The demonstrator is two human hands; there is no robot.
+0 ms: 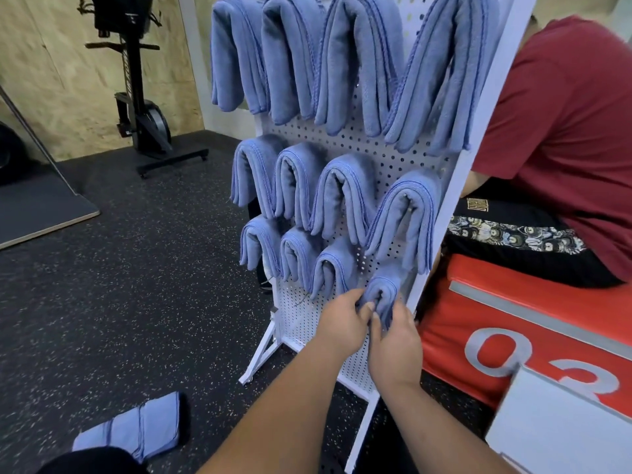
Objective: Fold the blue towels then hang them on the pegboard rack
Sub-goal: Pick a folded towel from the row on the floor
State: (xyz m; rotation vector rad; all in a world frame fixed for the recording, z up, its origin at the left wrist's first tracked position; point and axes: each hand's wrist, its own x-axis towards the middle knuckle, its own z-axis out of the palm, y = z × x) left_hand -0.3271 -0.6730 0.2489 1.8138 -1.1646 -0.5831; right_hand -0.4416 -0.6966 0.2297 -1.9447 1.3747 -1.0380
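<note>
Both hands on bottom-right towel on rack

Left hand (pixel 342 323) pinches the left hanging half of a folded blue towel (pixel 383 289), thumb and fingers curled onto the cloth. Right hand (pixel 395 343) grips the right half from below, fingers closed on it. The towel is draped at the right end of the bottom row of the white pegboard rack (pixel 295 319). Eleven other blue towels (pixel 345 196) hang folded in three rows above and beside it. One more folded towel (pixel 136 427) lies on the speckled floor, lower left. Seated person in red shirt (pixel 564 114) behind the rack on a red box (pixel 513 323)
</note>
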